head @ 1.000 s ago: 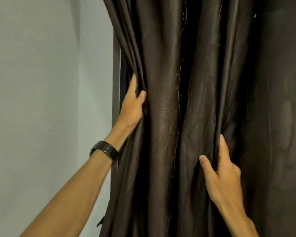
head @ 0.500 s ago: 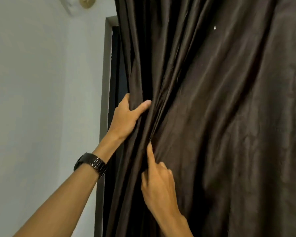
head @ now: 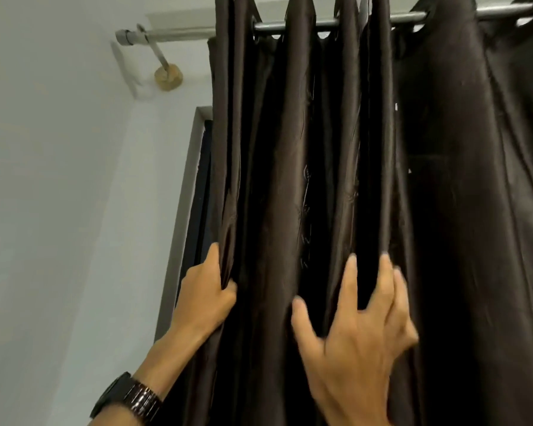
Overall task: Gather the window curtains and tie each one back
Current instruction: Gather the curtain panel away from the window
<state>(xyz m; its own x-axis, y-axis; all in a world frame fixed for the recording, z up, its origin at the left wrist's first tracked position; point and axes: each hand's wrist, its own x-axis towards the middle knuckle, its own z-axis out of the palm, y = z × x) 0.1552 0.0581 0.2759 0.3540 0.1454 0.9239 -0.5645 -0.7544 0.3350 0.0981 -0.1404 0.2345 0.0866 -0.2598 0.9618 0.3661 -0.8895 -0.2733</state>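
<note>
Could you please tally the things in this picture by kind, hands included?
Hands: 2, left hand and right hand
Dark brown curtain: 1
Metal curtain rod: 1
Rod bracket: 1
Wristwatch: 1
Total: 6

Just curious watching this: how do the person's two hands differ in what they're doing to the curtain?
The left hand grips the curtain edge, fingers closed; the right hand is spread open against the folds. The left wears a dark watch; the right wrist is out of view. Both touch the same curtain.
</note>
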